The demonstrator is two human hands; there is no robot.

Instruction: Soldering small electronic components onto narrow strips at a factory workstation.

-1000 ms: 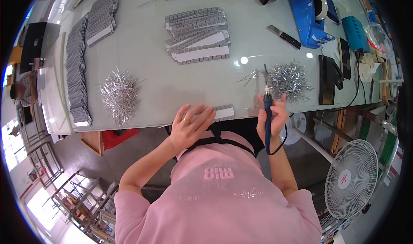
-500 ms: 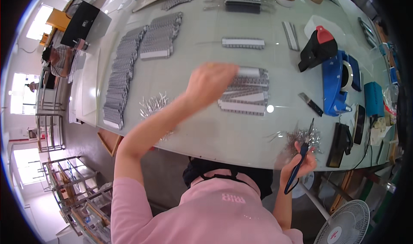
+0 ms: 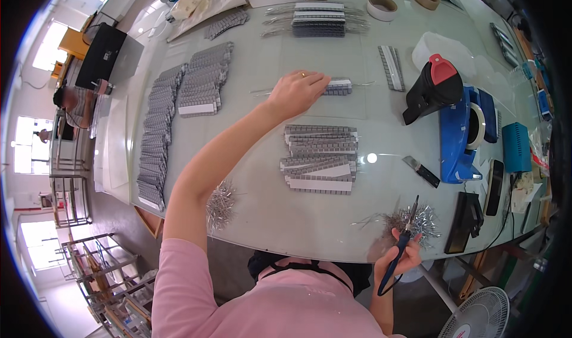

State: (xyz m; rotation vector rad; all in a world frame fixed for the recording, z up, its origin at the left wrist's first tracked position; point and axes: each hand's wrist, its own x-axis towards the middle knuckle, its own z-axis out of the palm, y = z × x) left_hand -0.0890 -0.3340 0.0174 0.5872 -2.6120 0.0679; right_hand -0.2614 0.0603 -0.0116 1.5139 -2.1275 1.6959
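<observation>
My left hand [image 3: 296, 92] reaches over the middle of the table, its fingers pressed together on a grey-and-white segmented strip [image 3: 341, 87]. Thin wires stick out from both ends of this strip; its left part is hidden under the hand. Nearer to me lies a loose pile of similar strips [image 3: 322, 159]. At the front right, my right hand [image 3: 407, 256] is wrapped round the dark blue handle of a soldering iron [image 3: 393, 268], its tip pointing away from me. Right behind that hand sits a tangled bunch of silvery wires [image 3: 424, 223].
Long rows of strips [image 3: 156, 141] lie at the left, and wired strips [image 3: 319, 23] are stacked at the back. Another wire bunch [image 3: 220, 207] is by my left forearm. Rightward are a utility knife [image 3: 422, 171], a black-and-red container [image 3: 438, 87] and a blue tape dispenser [image 3: 456, 135].
My left hand has moved away from the near pile onto the single strip farther back. My right hand still holds the soldering iron. The whole view has shifted slightly.
</observation>
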